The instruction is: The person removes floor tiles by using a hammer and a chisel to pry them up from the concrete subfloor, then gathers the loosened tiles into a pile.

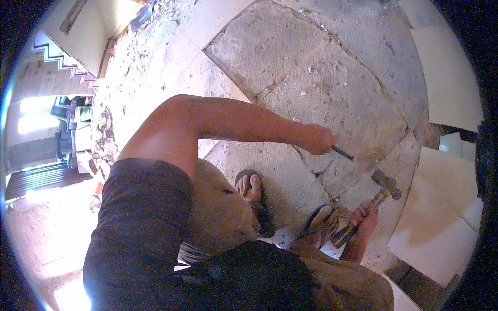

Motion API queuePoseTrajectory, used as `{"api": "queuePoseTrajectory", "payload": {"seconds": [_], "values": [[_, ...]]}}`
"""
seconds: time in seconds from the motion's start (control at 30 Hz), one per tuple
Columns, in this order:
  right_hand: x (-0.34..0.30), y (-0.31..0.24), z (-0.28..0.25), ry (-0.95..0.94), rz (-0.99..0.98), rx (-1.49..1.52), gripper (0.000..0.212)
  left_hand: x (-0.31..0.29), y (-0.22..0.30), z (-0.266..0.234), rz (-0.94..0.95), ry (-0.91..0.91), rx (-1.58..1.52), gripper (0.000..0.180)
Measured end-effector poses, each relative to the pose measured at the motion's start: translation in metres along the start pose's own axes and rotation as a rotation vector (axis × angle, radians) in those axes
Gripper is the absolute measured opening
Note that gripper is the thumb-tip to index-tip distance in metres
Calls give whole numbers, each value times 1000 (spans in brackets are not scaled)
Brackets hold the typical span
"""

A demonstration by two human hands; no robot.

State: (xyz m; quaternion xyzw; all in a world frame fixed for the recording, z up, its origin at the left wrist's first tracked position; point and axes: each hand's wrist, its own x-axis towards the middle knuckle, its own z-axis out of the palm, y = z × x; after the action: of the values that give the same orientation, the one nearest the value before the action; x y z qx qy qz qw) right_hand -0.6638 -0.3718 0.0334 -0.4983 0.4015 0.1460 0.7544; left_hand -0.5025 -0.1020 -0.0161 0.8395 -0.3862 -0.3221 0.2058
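My left hand (319,139) is closed in a fist around a dark metal chisel (343,153), whose free end sticks out to the right over the rough grey floor (358,114). Whether its tip touches the floor I cannot tell. My right hand (364,214) grips the handle of a hammer (385,184) near my right foot. The hammer's dark head points away from me, lower right of the chisel and apart from it. Cracks run through the ridged floor surface beside both tools.
My sandalled feet (252,187) are below the left forearm. Large pale tiles (436,192) lie along the right side. Broken rubble (104,124) and light-coloured slabs are on the left. Dark items (65,129) stand at the far left beside a wall.
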Motion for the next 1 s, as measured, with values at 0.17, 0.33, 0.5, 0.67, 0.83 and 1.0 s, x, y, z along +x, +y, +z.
{"api": "queuePoseTrajectory", "payload": {"seconds": [0.17,0.33,0.5,0.67,0.83,1.0], "values": [[-4,0,7,89,33,-8,26,0,-1,-3,9,38,-10,26],[1,0,-3,85,28,-36,24,13,-2,-8,106,-1,144,21],[8,6,7,168,47,-50,19,15,5,33,-190,183,224,23],[13,14,-16,71,34,11,19,-22,50,86,-183,251,420,28],[5,-1,-1,62,26,-72,21,-36,56,94,-233,332,386,32],[-10,-15,16,46,62,-95,24,-35,47,88,-192,451,324,18]]}}
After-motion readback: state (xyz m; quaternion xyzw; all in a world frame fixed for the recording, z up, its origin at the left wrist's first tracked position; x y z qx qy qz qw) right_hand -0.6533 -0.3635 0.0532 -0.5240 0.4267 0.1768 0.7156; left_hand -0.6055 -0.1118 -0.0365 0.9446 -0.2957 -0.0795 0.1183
